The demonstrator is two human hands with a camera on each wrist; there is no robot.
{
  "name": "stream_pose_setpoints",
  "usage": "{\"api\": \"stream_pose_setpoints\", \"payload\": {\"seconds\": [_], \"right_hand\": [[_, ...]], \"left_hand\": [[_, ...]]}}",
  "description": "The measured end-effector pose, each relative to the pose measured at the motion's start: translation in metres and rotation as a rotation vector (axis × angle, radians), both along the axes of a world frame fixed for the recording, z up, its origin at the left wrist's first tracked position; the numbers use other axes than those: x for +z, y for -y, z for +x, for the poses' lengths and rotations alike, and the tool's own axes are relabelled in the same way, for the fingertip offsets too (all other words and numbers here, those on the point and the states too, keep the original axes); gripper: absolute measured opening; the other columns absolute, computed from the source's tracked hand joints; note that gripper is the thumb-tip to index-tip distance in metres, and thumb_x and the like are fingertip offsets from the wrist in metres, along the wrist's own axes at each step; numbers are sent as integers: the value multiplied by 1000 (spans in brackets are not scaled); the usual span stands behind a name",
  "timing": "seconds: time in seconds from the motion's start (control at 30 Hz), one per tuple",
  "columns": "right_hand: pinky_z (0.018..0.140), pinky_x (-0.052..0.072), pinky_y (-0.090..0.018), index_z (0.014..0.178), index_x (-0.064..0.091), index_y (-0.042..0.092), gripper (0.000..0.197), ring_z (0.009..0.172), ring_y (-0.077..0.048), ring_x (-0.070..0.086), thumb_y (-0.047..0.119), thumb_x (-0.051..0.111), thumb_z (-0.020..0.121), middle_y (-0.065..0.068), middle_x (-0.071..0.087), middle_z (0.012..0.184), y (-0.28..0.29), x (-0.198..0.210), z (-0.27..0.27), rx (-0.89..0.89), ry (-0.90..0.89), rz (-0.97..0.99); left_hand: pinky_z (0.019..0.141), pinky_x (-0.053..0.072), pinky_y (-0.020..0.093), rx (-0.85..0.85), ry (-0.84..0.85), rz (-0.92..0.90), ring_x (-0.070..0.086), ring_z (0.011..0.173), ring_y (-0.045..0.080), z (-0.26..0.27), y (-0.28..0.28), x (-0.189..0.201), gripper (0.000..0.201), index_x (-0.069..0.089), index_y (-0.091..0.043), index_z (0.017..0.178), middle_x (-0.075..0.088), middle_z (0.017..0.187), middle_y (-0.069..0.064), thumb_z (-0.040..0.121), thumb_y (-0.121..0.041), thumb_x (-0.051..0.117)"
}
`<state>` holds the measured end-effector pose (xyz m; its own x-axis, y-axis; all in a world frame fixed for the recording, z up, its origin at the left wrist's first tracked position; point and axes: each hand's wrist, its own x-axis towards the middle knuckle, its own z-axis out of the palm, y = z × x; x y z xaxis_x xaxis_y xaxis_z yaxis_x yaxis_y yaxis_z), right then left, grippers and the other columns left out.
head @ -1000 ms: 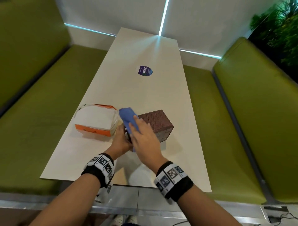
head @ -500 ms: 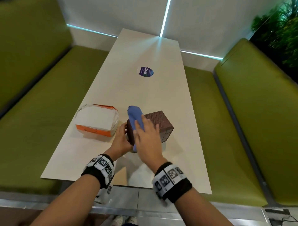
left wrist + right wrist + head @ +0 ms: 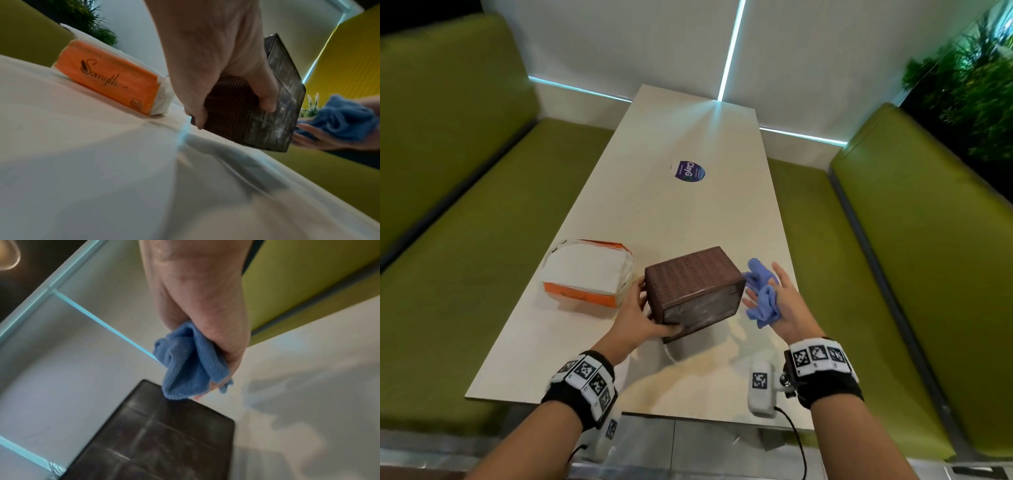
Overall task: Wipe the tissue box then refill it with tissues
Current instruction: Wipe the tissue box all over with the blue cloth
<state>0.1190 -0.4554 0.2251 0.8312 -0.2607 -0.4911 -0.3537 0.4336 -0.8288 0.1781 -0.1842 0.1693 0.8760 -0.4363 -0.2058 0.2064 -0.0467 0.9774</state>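
A brown ribbed tissue box [image 3: 693, 277] is tipped up near the table's front, its smooth dusty face [image 3: 273, 97] turned toward me. My left hand [image 3: 643, 315] grips its left end, thumb on the smooth face and fingers on the ribbed side [image 3: 226, 100]. Just right of the box, my right hand [image 3: 780, 298] holds a bunched blue cloth [image 3: 762, 294], close to the box's right edge; whether they touch I cannot tell. The right wrist view shows the cloth [image 3: 185, 363] hanging from the fingers just above the box's corner [image 3: 160, 434]. An orange and white tissue pack [image 3: 585, 270] lies left of the box.
The long pale table [image 3: 688, 212] carries a round purple sticker [image 3: 690, 171] farther back. Green benches [image 3: 465, 240] run along both sides, a white wall closes the far end, and plants [image 3: 979, 85] stand at the back right.
The right hand has taken the cloth off the top of the box and moved to its right side. The left hand has turned and tipped the box so its smooth face shows.
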Motion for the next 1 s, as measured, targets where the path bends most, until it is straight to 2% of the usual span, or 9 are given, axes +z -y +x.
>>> {"api": "stream_pose_setpoints", "payload": {"seconds": [0.13,0.27,0.4,0.53,0.57,0.63,0.83,0.9,1.0], "right_hand": [[60,41,-34,126,53,14,44,71,-41,67,46,48,97,-44,39,85,-9,-5,-33,170,143,166],[62,43,-32,59,56,11,48,44,-16,47,54,74,73,-8,58,53,-45,6,-45,387,171,136],[52,55,-29,91,66,4,14,53,-19,67,15,62,83,-7,74,68,-60,30,-49,263,140,69],[54,54,-28,75,71,13,35,48,-12,64,-3,47,95,3,70,56,-45,33,-46,394,162,-87],[57,55,-28,88,69,7,16,56,-12,68,-2,56,91,2,72,63,-45,36,-45,430,176,-162],[65,57,-29,117,56,3,46,80,-17,72,8,75,75,-5,75,92,-43,34,-39,468,160,-287],[95,53,-47,141,32,37,100,127,-23,52,34,89,60,4,46,145,-33,42,-32,286,148,-402],[105,45,-46,147,26,38,98,128,-21,50,39,84,67,4,41,149,-27,58,-31,108,153,-504],[93,50,-26,142,43,24,61,107,-6,60,29,69,87,10,59,124,-44,83,-25,-75,319,-746]], "left_hand": [[91,55,29,38,-86,-158,56,119,12,2,-1,12,99,39,-23,137,52,128,-6,56,5,89],[99,51,46,-137,-206,-268,59,124,28,0,5,23,92,43,-20,138,56,138,12,59,-4,89],[93,54,33,-339,-199,-264,53,130,30,-6,11,37,97,37,-14,144,58,137,12,61,-7,86],[109,39,39,-264,-149,-250,41,136,16,13,-4,57,140,14,-37,151,34,151,-11,39,-30,98],[114,28,39,-286,-87,-185,32,140,11,18,-6,63,141,8,-42,151,27,153,-17,41,-36,97],[115,17,36,-375,19,-63,22,142,4,25,-4,74,131,7,-48,149,22,154,-25,52,-33,92],[99,47,28,-261,81,-13,49,128,10,28,11,77,102,37,-29,142,53,135,-11,59,-6,91],[98,48,29,-187,115,-1,49,127,8,27,13,67,106,37,-30,141,53,133,-12,52,-15,94],[99,49,31,-131,175,46,50,122,3,19,23,56,111,36,-28,141,53,132,-8,47,-21,95]]}}
